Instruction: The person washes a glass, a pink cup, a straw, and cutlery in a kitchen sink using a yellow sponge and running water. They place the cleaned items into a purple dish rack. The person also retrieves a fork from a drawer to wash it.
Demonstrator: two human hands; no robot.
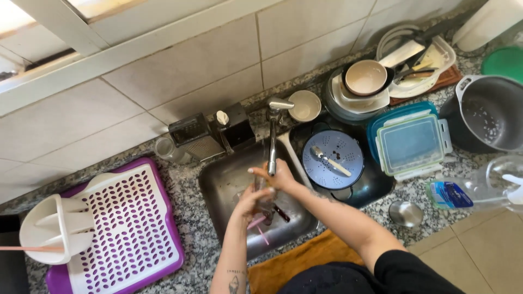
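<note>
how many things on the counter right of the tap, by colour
Counting the clearer items only:
White: 2, the small bowl and the bowl on the stacked plates
Blue: 2, the perforated strainer and the lidded food container
Grey or steel: 2, the big pot and the small round lid
Green: 1, the lid at the edge
Total: 7

Rack (131,228) left of sink (218,179) — colander (332,159) right (spoon (330,160) inside).

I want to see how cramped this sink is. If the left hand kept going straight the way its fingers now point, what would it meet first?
The left hand points up and right, toward the glass it touches under the tap. Past the glass, the right hand lies in that line, though depth is hard to judge here.
</note>
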